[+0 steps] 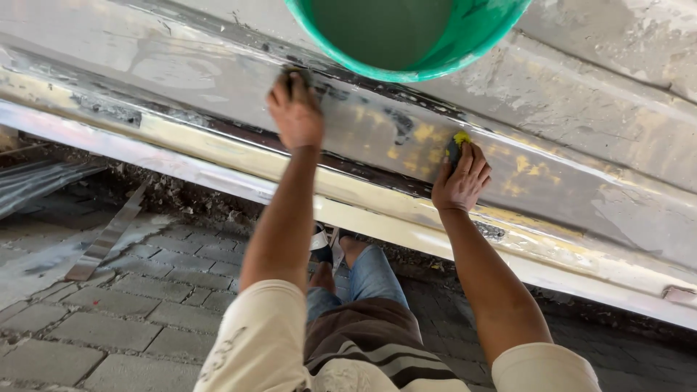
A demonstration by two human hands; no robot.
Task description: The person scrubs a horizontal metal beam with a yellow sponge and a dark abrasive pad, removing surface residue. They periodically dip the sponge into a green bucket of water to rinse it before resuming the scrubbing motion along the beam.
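Grey paving stones [109,319] cover the ground under a long, wet metal panel [552,123] streaked with yellow patches. At the far side a green bucket [465,43] sits on the panel; what it holds cannot be seen. To the right, the right hand [461,181] grasps a yellow-topped sanding pad [457,144] against the panel. Left of it, the left hand [296,112] presses a dark sanding piece [292,76] onto the metal, fingers curled over it.

Green bucket [406,36] cropped by the top edge; yellow sponge [459,141] mostly hidden under right hand [462,181].
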